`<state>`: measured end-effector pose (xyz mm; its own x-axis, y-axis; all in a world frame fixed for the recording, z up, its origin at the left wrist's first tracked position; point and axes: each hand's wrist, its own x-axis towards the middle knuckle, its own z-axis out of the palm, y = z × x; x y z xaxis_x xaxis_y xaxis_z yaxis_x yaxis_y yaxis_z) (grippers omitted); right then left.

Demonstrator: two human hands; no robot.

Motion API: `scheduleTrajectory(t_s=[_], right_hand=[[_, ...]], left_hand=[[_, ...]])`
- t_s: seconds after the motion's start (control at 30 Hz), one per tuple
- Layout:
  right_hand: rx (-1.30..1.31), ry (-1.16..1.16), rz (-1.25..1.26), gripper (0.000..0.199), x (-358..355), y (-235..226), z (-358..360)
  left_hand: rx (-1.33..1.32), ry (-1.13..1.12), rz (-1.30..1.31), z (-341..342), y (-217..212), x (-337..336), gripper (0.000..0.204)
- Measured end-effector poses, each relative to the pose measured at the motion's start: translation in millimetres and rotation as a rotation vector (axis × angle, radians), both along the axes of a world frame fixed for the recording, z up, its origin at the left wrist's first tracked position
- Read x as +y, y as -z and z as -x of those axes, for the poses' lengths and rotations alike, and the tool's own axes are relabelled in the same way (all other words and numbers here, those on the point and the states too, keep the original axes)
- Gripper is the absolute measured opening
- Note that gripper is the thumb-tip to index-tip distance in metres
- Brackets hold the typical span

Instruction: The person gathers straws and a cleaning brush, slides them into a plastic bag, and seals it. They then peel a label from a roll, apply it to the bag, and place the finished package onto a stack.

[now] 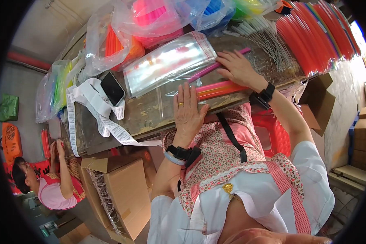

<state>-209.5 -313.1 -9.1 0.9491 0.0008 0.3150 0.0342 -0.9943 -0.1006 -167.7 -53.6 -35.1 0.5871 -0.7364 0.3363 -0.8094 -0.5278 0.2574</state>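
Head view: both hands flat on bag and straws at the bench edge

Head view, centre of frame. I see the left hand (188, 109) spread open, palm down, fingers straight, pressing on a small clear zip bag (169, 99) that lies on the worn wooden bench (144, 116). Prob. pinning it so it won't slide. Nothing gripped in it.

Right hand (236, 67), centre-right, also open and flat, fingers extended over a few pink and orange straws (219, 87) whose ends point toward the bag's mouth; one more pink straw (221, 62) runs diagonally under the fingertips. Looks like it's herding them together, not clenching. I can't tell if the thumb pinches any.

Around them:
- Stack of empty clear bags (168, 61) w/ red zip edge, just above the left hand, within easy reach.
- Black phone (112, 88) and a curling strip of white labels (93, 110), left-centre.
- Fan of red straws (313, 36) upper right, thin cleaning brushes (268, 44) beside them.
- Bagged straws in pink, blue, green (158, 18) along the top.
- Open cardboard box (124, 191) lower left; another person (49, 183) seated at far lower left, apart from this bench.
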Motion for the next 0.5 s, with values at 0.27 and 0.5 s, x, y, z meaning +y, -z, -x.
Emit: scheduleTrajectory(t_s=[0.27, 0.5], right_hand=[[0.098, -0.176, -0.211, 0.063, 61, 6, 37], [0.097, -0.231, -0.097, 0.067, 59, 3, 37]], left_hand=[[-0.017, -0.019, 0.028, -3, -1, -1, 0.069], [0.849, -0.261, 1.176, -58, -35, 40, 0.058]])
